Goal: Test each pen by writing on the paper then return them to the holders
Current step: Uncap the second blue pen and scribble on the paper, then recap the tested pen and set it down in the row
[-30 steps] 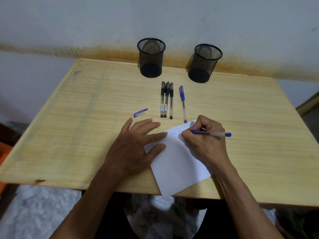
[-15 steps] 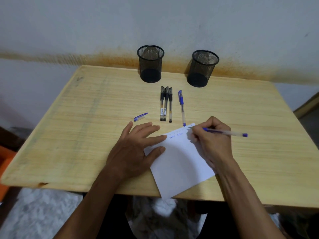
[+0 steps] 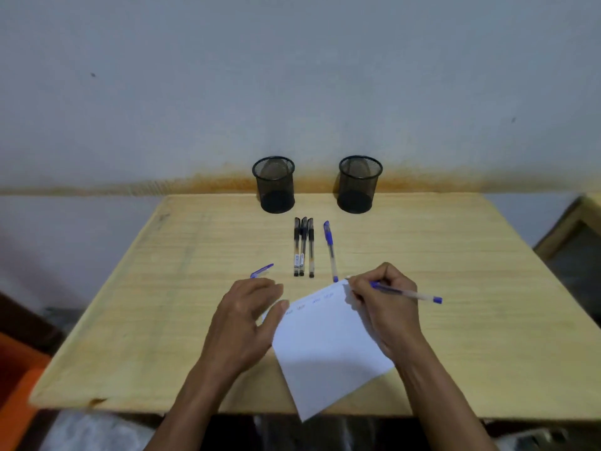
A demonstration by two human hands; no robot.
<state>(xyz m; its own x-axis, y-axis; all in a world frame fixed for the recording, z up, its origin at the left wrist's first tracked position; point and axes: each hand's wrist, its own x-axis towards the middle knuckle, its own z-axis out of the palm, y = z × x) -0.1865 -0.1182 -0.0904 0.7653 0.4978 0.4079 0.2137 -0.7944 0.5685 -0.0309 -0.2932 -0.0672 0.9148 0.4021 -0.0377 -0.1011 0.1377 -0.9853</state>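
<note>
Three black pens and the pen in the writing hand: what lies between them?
A capped blue pen lies alone between the black pens and the held pen, head view.

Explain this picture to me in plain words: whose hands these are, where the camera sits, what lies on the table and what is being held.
There is no machine here: a person's two bare hands, filmed by one wide-angle camera worn on the head, looking down. The right hand holds a blue pen at the top corner of the paper, which carries blue scribbles. The left hand rests at the paper's left edge. On the wooden table lie three black pens side by side, a capped blue pen and a loose blue cap. Two black mesh holders stand at the back.
</note>
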